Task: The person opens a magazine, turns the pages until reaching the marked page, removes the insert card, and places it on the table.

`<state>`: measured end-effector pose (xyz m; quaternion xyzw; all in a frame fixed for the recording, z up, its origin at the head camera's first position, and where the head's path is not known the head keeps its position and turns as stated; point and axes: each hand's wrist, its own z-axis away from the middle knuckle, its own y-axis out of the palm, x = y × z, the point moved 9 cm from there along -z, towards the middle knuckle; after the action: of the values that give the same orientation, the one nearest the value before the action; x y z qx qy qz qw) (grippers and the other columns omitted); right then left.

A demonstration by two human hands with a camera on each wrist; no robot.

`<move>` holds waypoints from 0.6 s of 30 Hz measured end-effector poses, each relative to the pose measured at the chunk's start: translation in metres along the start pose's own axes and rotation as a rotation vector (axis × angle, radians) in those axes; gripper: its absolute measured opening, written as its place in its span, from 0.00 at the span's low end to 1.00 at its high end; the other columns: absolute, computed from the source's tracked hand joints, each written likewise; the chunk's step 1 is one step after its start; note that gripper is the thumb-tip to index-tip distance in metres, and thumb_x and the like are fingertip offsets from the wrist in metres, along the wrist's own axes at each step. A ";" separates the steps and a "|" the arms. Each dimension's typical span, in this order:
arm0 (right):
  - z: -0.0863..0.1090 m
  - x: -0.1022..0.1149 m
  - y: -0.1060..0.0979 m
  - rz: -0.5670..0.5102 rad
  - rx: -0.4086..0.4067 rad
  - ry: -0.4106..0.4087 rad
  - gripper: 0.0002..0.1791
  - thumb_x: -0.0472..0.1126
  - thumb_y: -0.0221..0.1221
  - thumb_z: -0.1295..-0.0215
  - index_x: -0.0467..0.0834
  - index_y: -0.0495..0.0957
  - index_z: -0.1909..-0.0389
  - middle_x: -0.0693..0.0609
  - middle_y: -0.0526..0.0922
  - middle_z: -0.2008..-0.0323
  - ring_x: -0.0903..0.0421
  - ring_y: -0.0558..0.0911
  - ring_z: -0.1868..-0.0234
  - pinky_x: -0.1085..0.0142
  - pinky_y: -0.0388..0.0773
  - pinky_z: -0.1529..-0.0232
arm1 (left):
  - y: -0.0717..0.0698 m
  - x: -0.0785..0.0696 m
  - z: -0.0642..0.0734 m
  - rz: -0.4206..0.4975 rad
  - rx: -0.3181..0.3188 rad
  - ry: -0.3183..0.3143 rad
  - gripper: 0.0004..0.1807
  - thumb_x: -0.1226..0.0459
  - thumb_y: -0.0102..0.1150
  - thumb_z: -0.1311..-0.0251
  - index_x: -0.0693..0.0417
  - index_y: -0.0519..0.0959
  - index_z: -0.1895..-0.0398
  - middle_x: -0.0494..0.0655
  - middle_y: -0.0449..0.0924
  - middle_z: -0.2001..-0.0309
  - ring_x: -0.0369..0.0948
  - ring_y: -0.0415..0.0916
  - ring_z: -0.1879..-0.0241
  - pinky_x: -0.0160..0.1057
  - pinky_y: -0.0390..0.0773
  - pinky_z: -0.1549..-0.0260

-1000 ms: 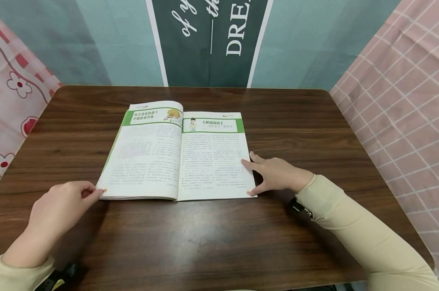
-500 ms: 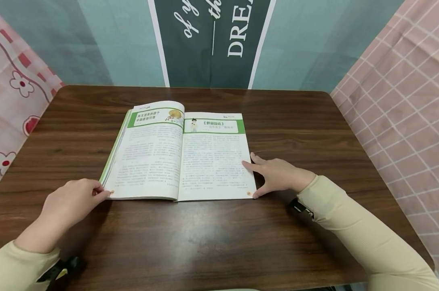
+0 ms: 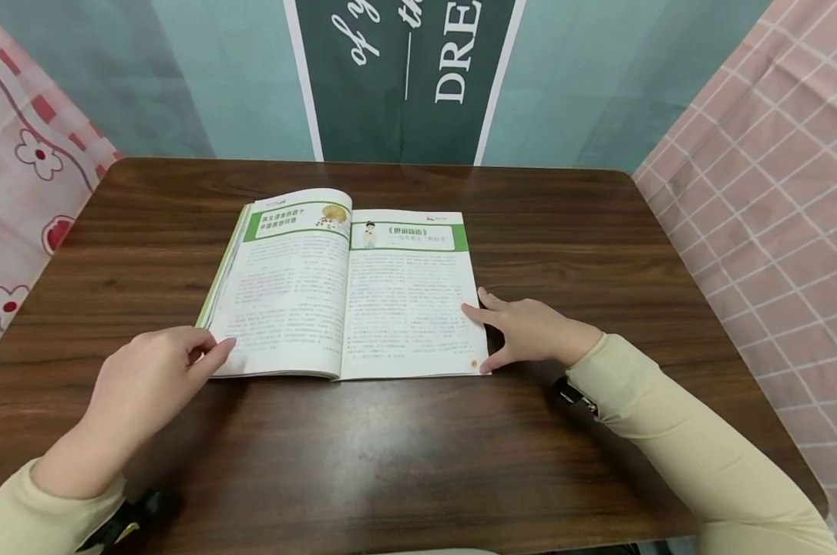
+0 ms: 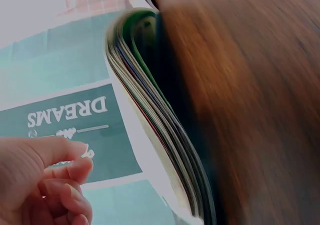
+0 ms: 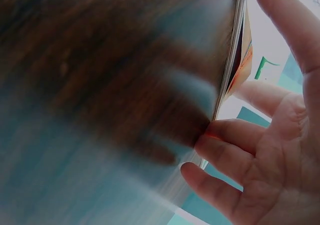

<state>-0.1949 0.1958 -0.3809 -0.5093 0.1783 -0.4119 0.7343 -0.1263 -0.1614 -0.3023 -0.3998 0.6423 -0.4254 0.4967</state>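
An open magazine (image 3: 411, 308) with green page headers lies on the table in the head view. Over the lower left corner of its left page (image 3: 287, 301) is my left hand (image 3: 148, 378), thumb and index finger close together. The left wrist view shows that hand (image 4: 45, 180) beside the curved stack of page edges (image 4: 155, 115), fingers loosely bent, nothing between them. At the lower right edge, my right hand (image 3: 536, 331) rests with fingers spread and thumb at the corner. In the right wrist view, straight fingers (image 5: 225, 150) of that hand touch the magazine's edge.
A dark brown wooden table (image 3: 405, 462) bears the magazine. Behind it hangs a teal cloth (image 3: 231, 85) with white lettering. Pink checked cloth (image 3: 772, 231) borders the right side, and flower-patterned cloth (image 3: 37, 200) the left.
My left hand has let go of the lower left corner and shifted right and up over the page. The left page edges have fanned out slightly. My right hand stays in place.
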 end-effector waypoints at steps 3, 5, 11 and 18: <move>0.000 0.001 -0.001 0.005 -0.008 0.002 0.53 0.68 0.62 0.54 0.45 0.57 0.30 0.32 0.54 0.33 0.41 0.80 0.58 0.54 0.73 0.58 | -0.003 -0.015 -0.001 0.019 -0.050 0.085 0.17 0.59 0.62 0.44 0.42 0.69 0.88 0.34 0.55 0.89 0.35 0.53 0.88 0.37 0.52 0.89; 0.000 0.000 -0.002 0.009 -0.015 0.000 0.52 0.68 0.61 0.52 0.45 0.58 0.31 0.32 0.55 0.34 0.41 0.81 0.61 0.54 0.73 0.60 | -0.003 -0.025 -0.001 0.031 -0.069 0.140 0.16 0.60 0.63 0.46 0.42 0.70 0.88 0.33 0.56 0.89 0.33 0.54 0.87 0.36 0.53 0.88; -0.002 0.001 -0.006 0.013 -0.074 -0.033 0.43 0.62 0.60 0.45 0.44 0.63 0.33 0.30 0.59 0.36 0.47 0.81 0.74 0.55 0.74 0.67 | 0.006 -0.043 -0.004 0.046 -0.034 0.216 0.20 0.61 0.62 0.46 0.40 0.65 0.90 0.31 0.53 0.87 0.32 0.53 0.86 0.34 0.54 0.85; 0.000 0.008 -0.014 0.137 -0.245 -0.129 0.22 0.36 0.56 0.36 0.43 0.72 0.40 0.30 0.69 0.43 0.56 0.63 0.93 0.63 0.60 0.86 | 0.012 -0.055 -0.006 0.055 -0.012 0.240 0.16 0.60 0.63 0.47 0.39 0.69 0.88 0.30 0.58 0.86 0.31 0.54 0.84 0.34 0.57 0.85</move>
<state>-0.1962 0.1870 -0.3672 -0.6073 0.2140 -0.3021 0.7030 -0.1229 -0.1052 -0.2967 -0.3309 0.7105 -0.4526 0.4253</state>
